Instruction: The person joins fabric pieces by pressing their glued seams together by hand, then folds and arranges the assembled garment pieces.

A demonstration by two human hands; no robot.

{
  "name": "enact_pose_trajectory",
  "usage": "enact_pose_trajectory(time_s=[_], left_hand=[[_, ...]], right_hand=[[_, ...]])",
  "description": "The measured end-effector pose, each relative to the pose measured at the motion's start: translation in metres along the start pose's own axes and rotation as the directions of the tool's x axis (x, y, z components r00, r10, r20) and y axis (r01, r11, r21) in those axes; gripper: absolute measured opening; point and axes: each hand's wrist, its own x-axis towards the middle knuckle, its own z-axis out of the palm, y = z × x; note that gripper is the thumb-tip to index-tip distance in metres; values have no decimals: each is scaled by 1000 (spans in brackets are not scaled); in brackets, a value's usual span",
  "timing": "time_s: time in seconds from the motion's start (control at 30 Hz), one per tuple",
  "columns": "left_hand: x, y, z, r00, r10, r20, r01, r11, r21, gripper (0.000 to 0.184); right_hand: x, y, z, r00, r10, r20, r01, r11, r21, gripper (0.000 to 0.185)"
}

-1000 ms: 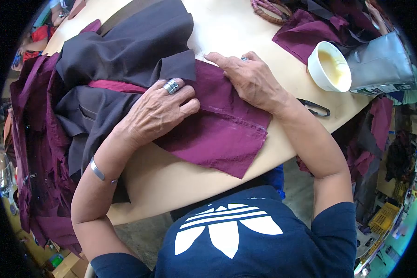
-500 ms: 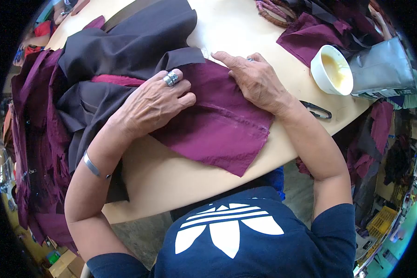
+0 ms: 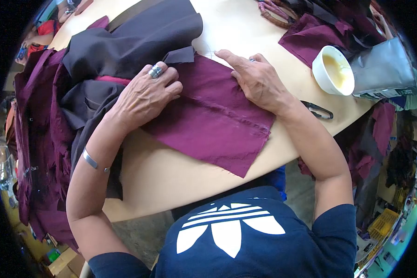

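Observation:
My left hand [image 3: 150, 95], with a wide silver ring, is closed on the edge of a dark grey-brown cloth [image 3: 134, 46] that is folded back over the left part of the table. Its fingertips are hidden under the hand. Beneath the fold a maroon cloth [image 3: 213, 125] lies spread flat, with a raised seam across it and a frayed lower edge. My right hand [image 3: 257, 81] rests at the upper right edge of the maroon cloth, its index finger stretched out onto the table and the other fingers partly hidden. A pinkish-red strip [image 3: 112, 80] shows between folds of the dark cloth.
On the right stand a white bowl [image 3: 326, 83] of pale yellow paste and a silver-grey bag [image 3: 382, 67]. A black-handled tool [image 3: 317, 110] lies near the table [image 3: 157, 185] edge. Maroon garments [image 3: 39, 139] hang off the left side. Another person's arm [image 3: 37, 39] shows at upper left.
My left hand has moved left and slightly up, drawing the dark cloth's fold back. More of the maroon cloth is uncovered. My right hand has stayed almost in place.

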Motion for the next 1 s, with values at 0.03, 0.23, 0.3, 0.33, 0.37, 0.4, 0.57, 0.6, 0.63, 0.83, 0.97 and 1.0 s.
enact_pose_trajectory(time_s=[0.03, 0.23, 0.3, 0.33, 0.37, 0.4, 0.57, 0.6, 0.63, 0.83, 0.97, 1.0], left_hand=[[1, -1, 0, 1000, 0, 10, 0, 1000, 4, 10], [2, -4, 1, 997, 52, 56, -56, 994, 89, 9], [1, -4, 3, 998, 54, 39, -57, 995, 83, 10], [-2, -6, 3, 998, 52, 17, -53, 996, 72, 10], [-4, -8, 3, 999, 51, -6, -50, 997, 62, 10], [-6, -9, 5, 998, 48, -36, -46, 997, 55, 11], [-10, -11, 8, 998, 44, -44, -40, 995, 91, 16], [-11, -11, 9, 998, 50, -41, -45, 993, 113, 16], [-13, -12, 11, 996, 59, -73, -50, 991, 123, 16], [-20, -12, 14, 985, 103, -136, -77, 979, 186, 17], [-19, -12, 15, 993, 75, -89, -59, 983, 174, 16], [-19, -13, 16, 994, 71, -84, -56, 985, 163, 15]], right_hand=[[0, 0, 0, 1000, 0, -5, 0, 1000, 3, 51], [-1, 0, -1, 999, 31, 41, -31, 1000, -5, 54], [-1, 0, 0, 1000, 22, 18, -22, 1000, -11, 55], [-1, 0, 1, 1000, 18, 6, -18, 1000, -14, 56], [0, 0, 1, 1000, 22, 1, -22, 1000, -3, 52], [0, -1, 0, 1000, 25, -4, -25, 1000, 9, 49], [0, 1, 0, 999, 35, 2, -35, 999, 13, 51], [0, -1, -3, 999, 47, 22, -47, 999, 14, 53], [0, -1, -5, 997, 58, 43, -59, 998, 14, 55], [2, -3, -2, 998, 64, -29, -62, 996, 68, 60], [2, -2, -1, 998, 65, -23, -64, 997, 52, 60], [2, -1, 2, 997, 69, -21, -68, 997, 39, 60]])
